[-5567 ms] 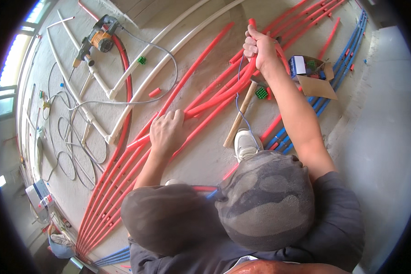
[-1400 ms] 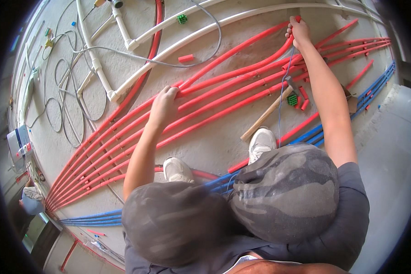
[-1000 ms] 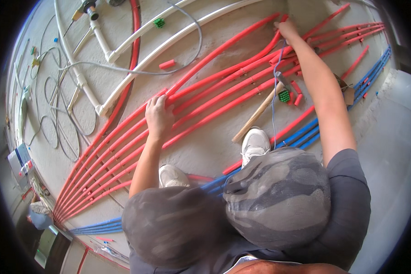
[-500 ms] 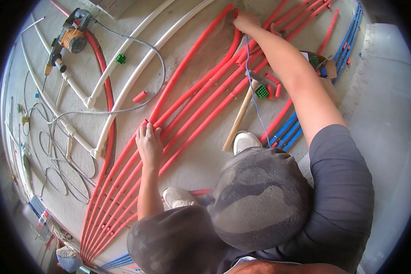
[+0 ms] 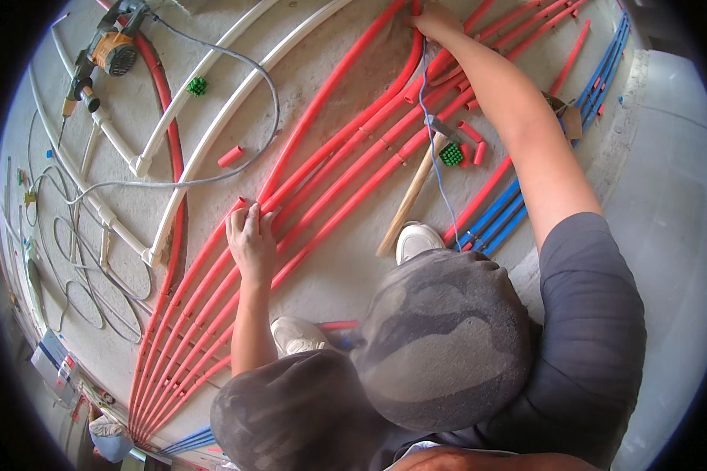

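Note:
Several long red conduit pipes point(image 5: 385, 145) run side by side across the concrete floor. My left hand point(image 5: 251, 239) is at their middle, its fingers and thumb closed round the near end of a red pipe point(image 5: 294, 161). Just left of those fingers lies the open end of another red pipe point(image 5: 226, 216). My right hand point(image 5: 441, 23) reaches to the far edge, its fingers closed on a bent red pipe point(image 5: 410, 71); the fingertips are partly hidden. A thin blue cord point(image 5: 434, 161) hangs down near that hand. Below it lies a hammer point(image 5: 412, 192) with a wooden handle.
A corded orange-and-black power drill point(image 5: 110, 55) rests at the far left beside white pipes point(image 5: 212, 137) and a looped grey cable point(image 5: 78, 271). Green clustered pieces point(image 5: 451, 155) and short red pipe offcuts point(image 5: 479, 153) lie near the hammer. Blue pipes point(image 5: 499, 220) run at right. Another person point(image 5: 110, 439) is at lower left.
My left hand has shifted slightly; its fingers have gone from lying over the pipes to closing round one pipe's end. My right hand stays at the bent pipe, moved a little right and up.

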Demonstrator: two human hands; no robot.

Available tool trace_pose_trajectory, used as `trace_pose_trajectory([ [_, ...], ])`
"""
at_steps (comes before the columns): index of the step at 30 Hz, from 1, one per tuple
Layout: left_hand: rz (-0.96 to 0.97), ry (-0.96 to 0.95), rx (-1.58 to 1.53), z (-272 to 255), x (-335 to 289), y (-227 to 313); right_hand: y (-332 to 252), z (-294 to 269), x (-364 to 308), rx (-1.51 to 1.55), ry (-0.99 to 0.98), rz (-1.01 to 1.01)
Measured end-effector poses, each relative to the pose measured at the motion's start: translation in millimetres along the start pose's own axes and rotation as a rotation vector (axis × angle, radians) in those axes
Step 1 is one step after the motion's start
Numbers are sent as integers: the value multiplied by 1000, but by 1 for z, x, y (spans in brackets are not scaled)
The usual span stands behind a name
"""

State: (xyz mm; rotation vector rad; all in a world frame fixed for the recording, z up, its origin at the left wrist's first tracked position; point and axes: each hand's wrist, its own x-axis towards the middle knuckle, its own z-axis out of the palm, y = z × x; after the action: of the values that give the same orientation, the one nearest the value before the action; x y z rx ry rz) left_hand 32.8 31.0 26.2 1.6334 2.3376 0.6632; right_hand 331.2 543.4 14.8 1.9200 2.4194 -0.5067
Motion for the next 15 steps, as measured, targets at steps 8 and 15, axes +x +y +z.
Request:
trace_pose_trajectory([
  [8,67,-35,99,3,-3,6,10,7,1,86,52,2],
  [15,52,-71,92,-2,-1,5,11,2,11,139,-3,45],
])
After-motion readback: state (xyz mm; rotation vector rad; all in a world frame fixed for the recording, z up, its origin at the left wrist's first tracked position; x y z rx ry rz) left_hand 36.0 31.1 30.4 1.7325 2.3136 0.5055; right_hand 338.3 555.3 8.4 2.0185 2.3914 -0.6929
